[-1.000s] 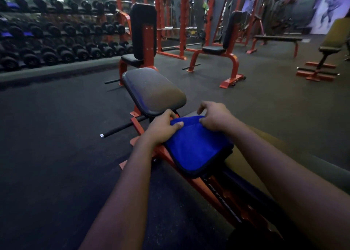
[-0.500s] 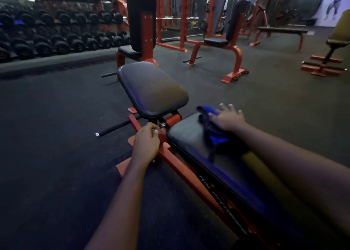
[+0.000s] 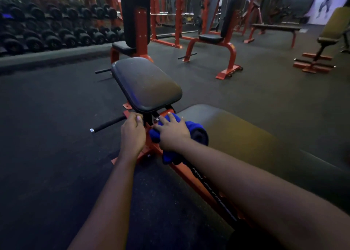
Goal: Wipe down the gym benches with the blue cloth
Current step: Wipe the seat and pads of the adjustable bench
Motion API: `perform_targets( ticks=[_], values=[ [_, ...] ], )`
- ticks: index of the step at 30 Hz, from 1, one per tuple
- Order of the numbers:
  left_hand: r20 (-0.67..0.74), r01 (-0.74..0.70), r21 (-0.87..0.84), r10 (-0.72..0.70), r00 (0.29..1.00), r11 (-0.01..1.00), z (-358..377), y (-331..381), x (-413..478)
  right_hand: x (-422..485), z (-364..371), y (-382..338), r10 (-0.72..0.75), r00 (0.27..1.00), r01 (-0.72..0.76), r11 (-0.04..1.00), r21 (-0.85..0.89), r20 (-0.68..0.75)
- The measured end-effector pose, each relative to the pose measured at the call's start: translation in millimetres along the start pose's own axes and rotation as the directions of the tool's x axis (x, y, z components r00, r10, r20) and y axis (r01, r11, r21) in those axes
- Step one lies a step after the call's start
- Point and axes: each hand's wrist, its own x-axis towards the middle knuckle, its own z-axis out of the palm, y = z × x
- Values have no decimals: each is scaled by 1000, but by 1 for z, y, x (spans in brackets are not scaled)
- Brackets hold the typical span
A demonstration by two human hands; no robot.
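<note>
Both bare forearms reach forward, side by side. The left hand (image 3: 132, 134) curls its fingers round the red frame (image 3: 149, 149) – thumb on top. The right hand (image 3: 173, 134) lies palm-down, fingers spread, on the blue cloth (image 3: 193, 126).

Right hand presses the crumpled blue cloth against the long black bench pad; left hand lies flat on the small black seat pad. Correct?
No: in the head view the left hand grips the orange steel frame below the small black seat pad. The right hand does press the crumpled blue cloth against the long black bench pad.
</note>
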Motion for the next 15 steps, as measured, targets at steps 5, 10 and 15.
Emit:
perform_targets(
  ticks=[5,10,15],
  values=[
    [124,-7,30,3,992,1000,21,17,-20,-70,16,12,73,987,-70,997,28,-143],
    [288,-69,88,41,957,994,42,25,-51,-176,39,38,189,955,-189,982,21,-228],
    [307,-109,110,71,949,988,36,20,-60,-230,51,36,289,922,-310,950,-43,-259]
  ],
)
